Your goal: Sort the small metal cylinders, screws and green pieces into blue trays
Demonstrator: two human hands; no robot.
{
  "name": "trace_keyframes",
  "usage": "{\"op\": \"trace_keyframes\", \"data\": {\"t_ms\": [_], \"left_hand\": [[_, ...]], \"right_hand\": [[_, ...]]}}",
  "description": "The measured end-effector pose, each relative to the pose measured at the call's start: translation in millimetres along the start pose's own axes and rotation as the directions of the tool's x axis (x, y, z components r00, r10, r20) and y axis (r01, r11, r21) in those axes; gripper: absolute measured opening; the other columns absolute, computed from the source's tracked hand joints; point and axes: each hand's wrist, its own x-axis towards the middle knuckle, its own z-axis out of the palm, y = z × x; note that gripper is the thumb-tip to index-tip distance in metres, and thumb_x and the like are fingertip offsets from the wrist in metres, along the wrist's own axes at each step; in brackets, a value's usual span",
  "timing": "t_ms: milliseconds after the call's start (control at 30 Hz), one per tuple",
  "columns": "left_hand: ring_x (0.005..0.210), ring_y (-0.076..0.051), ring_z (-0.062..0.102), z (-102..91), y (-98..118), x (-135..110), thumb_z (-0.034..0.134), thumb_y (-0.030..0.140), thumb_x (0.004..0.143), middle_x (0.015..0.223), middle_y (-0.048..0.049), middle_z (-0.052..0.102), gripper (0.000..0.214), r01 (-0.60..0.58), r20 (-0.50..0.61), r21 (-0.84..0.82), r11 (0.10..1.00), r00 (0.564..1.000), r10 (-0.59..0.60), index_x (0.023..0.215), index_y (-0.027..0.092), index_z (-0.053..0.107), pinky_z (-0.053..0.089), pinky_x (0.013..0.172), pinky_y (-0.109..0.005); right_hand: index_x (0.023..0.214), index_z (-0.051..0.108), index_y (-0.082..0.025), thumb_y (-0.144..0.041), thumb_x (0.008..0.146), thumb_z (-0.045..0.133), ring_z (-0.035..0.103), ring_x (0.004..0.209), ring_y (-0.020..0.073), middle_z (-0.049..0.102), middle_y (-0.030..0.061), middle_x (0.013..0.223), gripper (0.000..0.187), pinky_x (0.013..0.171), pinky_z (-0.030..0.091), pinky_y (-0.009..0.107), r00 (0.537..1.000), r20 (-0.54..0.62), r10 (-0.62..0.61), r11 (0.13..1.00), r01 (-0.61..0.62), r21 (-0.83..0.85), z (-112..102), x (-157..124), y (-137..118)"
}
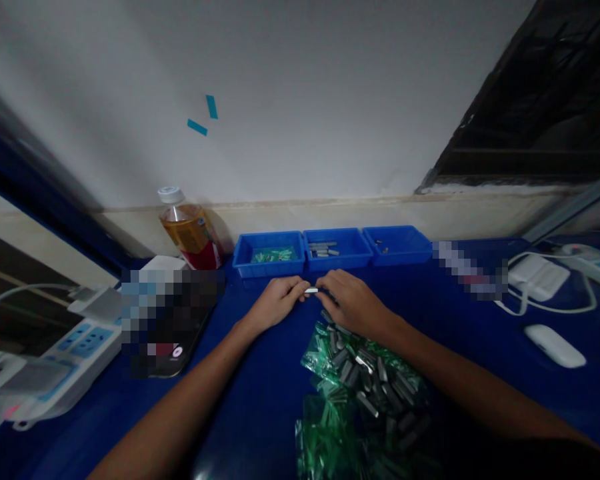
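Between the fingertips of my left hand (280,299) and my right hand (353,301) is a small, pale, bar-shaped piece (311,291). Both hands pinch it from opposite ends, just above the blue tabletop (250,400). Its exact kind is too small to make out. Below my right hand and forearm lies a heap of small grey metal-looking bars (380,383), mixed with green clear plastic film (325,427). My right forearm covers part of that heap.
Three blue trays stand along the wall: the left tray (270,271) holds small greenish pieces, the middle tray (347,261) grey bars, the right tray (405,255) a few bits. A drink bottle (187,230), phone (185,353) and power strip (75,360) are left; a white case (555,346) and charger (540,277) right.
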Motion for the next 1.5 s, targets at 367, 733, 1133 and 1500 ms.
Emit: {"op": "trace_keyframes", "data": {"t_ms": [367,733,1133,1500], "left_hand": [[0.062,-0.011,0.048,0.8,2.6,-4.2,0.050,0.037,0.089,0.070,0.0021,0.053,0.024,-0.067,-0.073,-0.035,0.997,0.995,0.065,0.097,0.016,0.056,0.036,0.057,-0.020],[0.072,-0.014,0.056,6.3,13.1,-5.0,0.057,0.045,0.083,0.086,-0.0005,0.062,0.032,-0.101,0.132,0.235,0.967,0.989,0.071,0.106,0.022,0.059,0.040,0.065,-0.024],[0.074,-0.013,0.054,2.4,6.7,-2.4,0.058,0.035,0.085,0.084,-0.0014,0.059,0.018,-0.180,0.225,0.222,0.958,0.966,0.129,0.088,0.018,0.062,0.040,0.067,-0.024],[0.061,-0.010,0.046,6.2,1.4,-0.4,0.053,0.039,0.087,0.072,0.0006,0.054,0.026,-0.023,0.042,0.011,1.000,0.999,0.022,0.085,0.014,0.059,0.035,0.056,-0.021]], "right_hand": [[0.086,0.055,-0.017,-0.024,0.087,0.050,0.055,0.078,0.0181,0.061,0.0053,0.081,0.009,0.071,0.039,0.031,0.994,-0.034,0.103,0.990,-0.099,0.102,1.0,6.8,6.2],[0.090,0.062,-0.014,-0.025,0.087,0.048,0.057,0.083,0.0212,0.064,0.0104,0.087,0.019,0.073,0.041,0.032,0.980,-0.002,0.200,0.961,-0.197,-0.196,-34.0,42.1,59.4],[0.090,0.071,-0.009,-0.023,0.080,0.059,0.066,0.087,0.0270,0.070,0.0193,0.091,0.021,0.074,0.048,0.032,0.809,0.481,0.337,0.892,-0.111,-0.439,-15.9,97.4,99.8],[0.091,0.071,-0.006,-0.030,0.084,0.057,0.066,0.089,0.0274,0.069,0.0215,0.092,0.029,0.078,0.047,0.031,0.831,0.418,0.367,0.865,-0.140,-0.481,-21.4,97.3,97.0]]}}
